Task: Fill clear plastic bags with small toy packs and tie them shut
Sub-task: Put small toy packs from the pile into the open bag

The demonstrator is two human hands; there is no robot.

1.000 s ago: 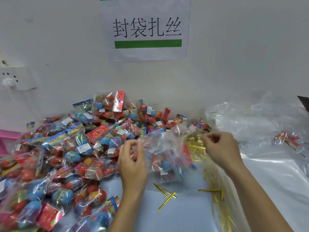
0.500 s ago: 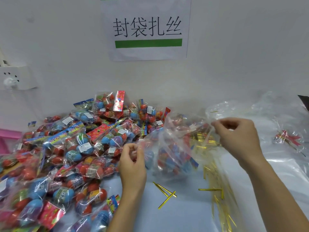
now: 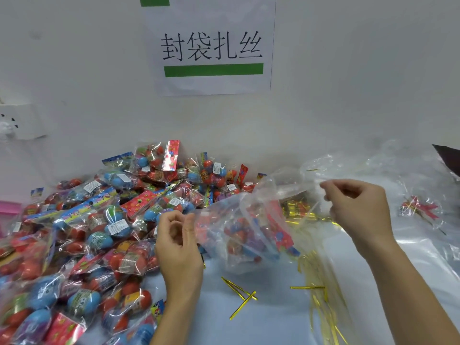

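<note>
A clear plastic bag (image 3: 249,235) holding red and blue toy packs is stretched between my hands above the table. My left hand (image 3: 179,242) pinches the bag's left edge with thumb and fingers curled. My right hand (image 3: 358,207) pinches the bag's upper right edge and holds it higher. A big pile of small toy packs (image 3: 87,235), red and blue eggs in clear wrappers, covers the table's left side. Gold twist ties (image 3: 240,295) lie loose on the table below the bag.
A larger bunch of gold ties (image 3: 321,295) lies in clear wrapping at the right. Clear empty bags (image 3: 410,175) are heaped at the back right, with a red bow (image 3: 420,207) among them. The white wall carries a paper sign (image 3: 211,51) and a socket (image 3: 22,123).
My right hand has risen and moved right, pulling the bag's mouth wide. The bag has lifted and tilted. My left hand stayed near the pile, holding its edge.
</note>
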